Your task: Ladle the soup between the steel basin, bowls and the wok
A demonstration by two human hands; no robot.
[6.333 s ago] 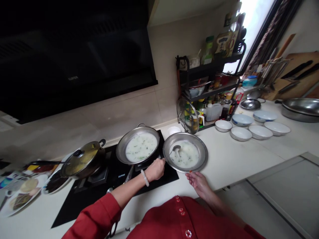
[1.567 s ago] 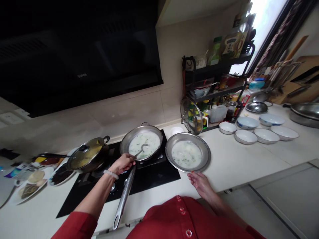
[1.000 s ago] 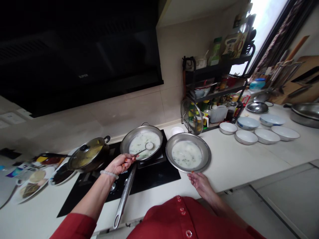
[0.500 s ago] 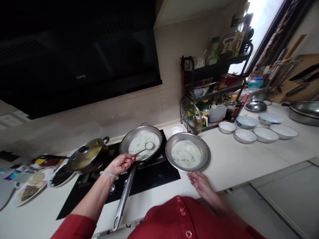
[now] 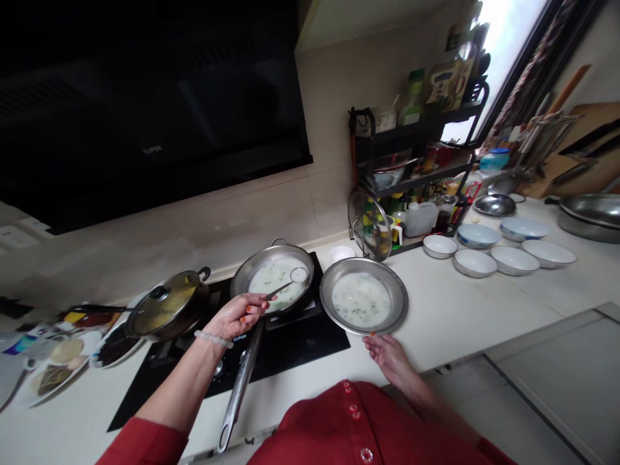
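Observation:
My left hand [image 5: 242, 316] is closed round the handle of a ladle [image 5: 299, 275], whose bowl holds white liquid over the near-right part of a steel pan [image 5: 237, 279]. White soup with green bits fills the pan, which sits on the black hob. With its fingers at the near rim, my right hand [image 5: 387, 356] grips a wide steel basin [image 5: 400, 303] of similar white soup. The basin stands right of the pan, partly over the hob's edge. The pan's long metal handle [image 5: 239, 394] points toward me, below my left hand.
A lidded pan [image 5: 167, 309] and plates of food [image 5: 65, 368] are at the left. A glass lid [image 5: 371, 226] leans on the black spice rack [image 5: 411, 181]. Several bowls [image 5: 475, 263] stand on the right counter. The black range hood [image 5: 159, 116] hangs above.
My left hand has shifted the ladle slightly right and up within the pan. My right hand stays at the basin's rim. The whole view has moved slightly.

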